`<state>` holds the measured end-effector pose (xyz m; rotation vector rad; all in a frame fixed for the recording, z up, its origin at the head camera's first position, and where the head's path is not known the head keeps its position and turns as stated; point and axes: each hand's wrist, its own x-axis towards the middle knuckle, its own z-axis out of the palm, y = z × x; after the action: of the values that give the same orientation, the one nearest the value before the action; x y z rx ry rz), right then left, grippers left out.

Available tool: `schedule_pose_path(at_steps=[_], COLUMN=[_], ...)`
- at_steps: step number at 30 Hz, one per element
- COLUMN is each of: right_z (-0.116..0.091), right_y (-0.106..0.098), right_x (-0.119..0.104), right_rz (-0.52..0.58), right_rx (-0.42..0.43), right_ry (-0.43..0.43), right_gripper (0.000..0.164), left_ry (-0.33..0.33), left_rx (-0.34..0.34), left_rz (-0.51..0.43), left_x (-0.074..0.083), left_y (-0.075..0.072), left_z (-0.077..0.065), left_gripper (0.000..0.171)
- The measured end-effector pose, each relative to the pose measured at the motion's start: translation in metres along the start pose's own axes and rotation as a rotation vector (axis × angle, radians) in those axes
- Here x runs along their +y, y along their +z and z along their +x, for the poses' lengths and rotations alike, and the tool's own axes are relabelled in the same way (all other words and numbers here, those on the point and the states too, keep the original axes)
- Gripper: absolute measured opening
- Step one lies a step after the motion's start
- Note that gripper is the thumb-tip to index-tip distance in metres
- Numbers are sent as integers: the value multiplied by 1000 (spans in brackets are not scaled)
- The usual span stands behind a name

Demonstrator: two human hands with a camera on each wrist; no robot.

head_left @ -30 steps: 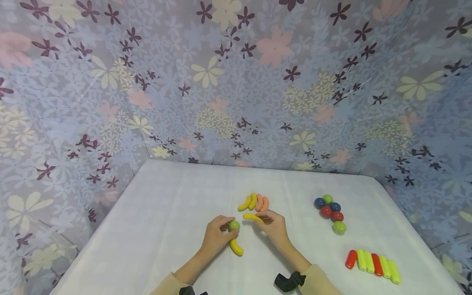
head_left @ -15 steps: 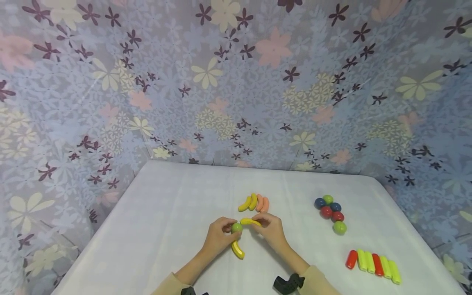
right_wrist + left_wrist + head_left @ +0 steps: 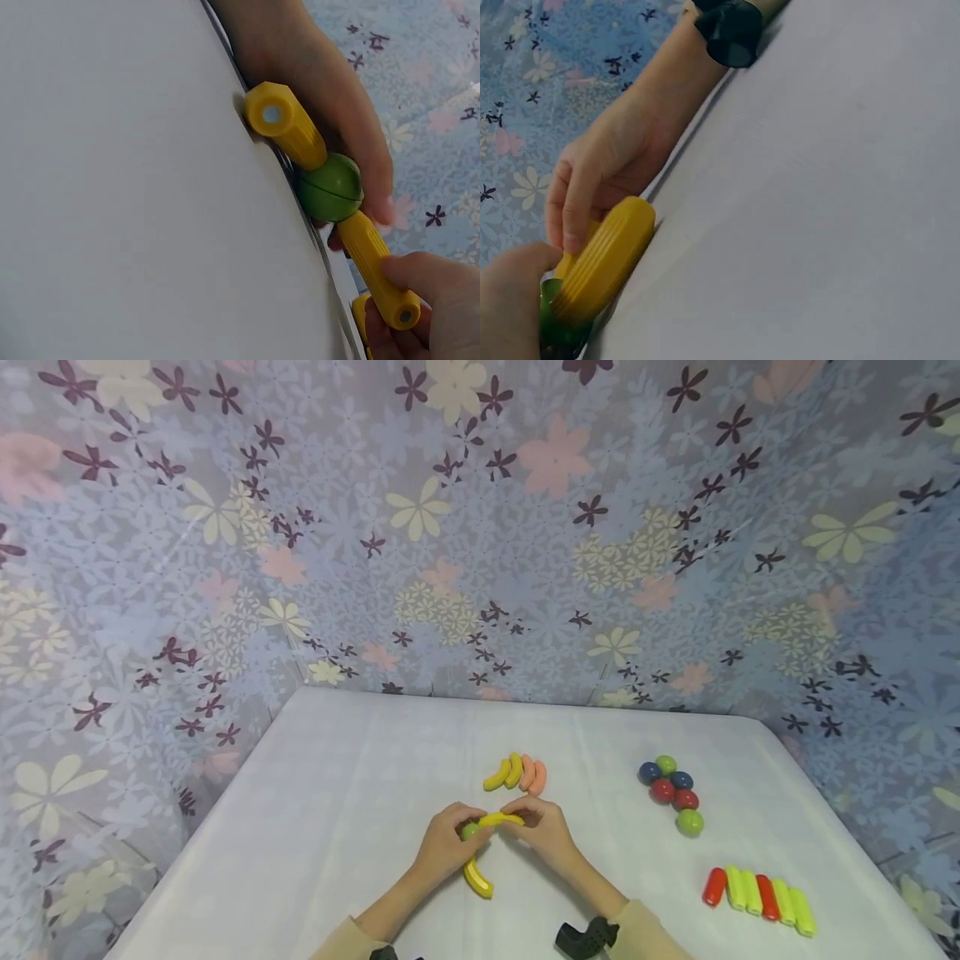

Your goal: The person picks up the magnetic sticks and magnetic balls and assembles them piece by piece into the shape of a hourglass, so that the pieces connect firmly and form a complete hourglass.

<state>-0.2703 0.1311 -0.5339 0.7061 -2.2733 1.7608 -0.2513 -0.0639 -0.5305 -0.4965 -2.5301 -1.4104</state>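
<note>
In the head view my left hand [image 3: 444,843] holds a green ball [image 3: 331,189], partly hidden by the fingers. A curved yellow rod [image 3: 477,878] is joined to that ball and points toward me; its free end shows a round metal-like disc in the right wrist view. My right hand [image 3: 546,832] pinches a second curved yellow rod [image 3: 369,259] between thumb and fingers. This rod's far end touches the ball, on the side away from the first rod. In the left wrist view, the first rod's ribbed side [image 3: 611,259] stands in front of the right fingers.
Just beyond the hands, two yellow curved rods [image 3: 506,772] and two orange curved rods [image 3: 533,773] lie in a row. Several green, blue and red balls [image 3: 674,795] cluster at right. Nearer lie red and lime straight rods [image 3: 759,893] on the white table [image 3: 337,760].
My right hand has moved left and slightly nearer me, bringing its yellow rod from apart to against the green ball. The left hand still holds the ball, shifted only a little.
</note>
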Motion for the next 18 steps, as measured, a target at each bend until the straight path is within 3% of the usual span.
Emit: schedule_pose_path(at_steps=[5,8,12,18], right_z=[0,0,1,3], right_y=[5,6,4,-3], right_x=[-11,-26,-41,-46], right_rz=[3,-31,-100,-128], right_rx=[-61,-50,24,154], right_ry=[-41,-8,45,102], right_gripper=[16,15,12,9], left_ry=[-4,-38,-117,-172], left_rx=[-6,18,69,141], left_rz=[3,-2,7,30], left_x=[2,3,5,6], left_y=[2,2,2,1], left_z=[0,0,0,0], left_gripper=[25,23,22,23])
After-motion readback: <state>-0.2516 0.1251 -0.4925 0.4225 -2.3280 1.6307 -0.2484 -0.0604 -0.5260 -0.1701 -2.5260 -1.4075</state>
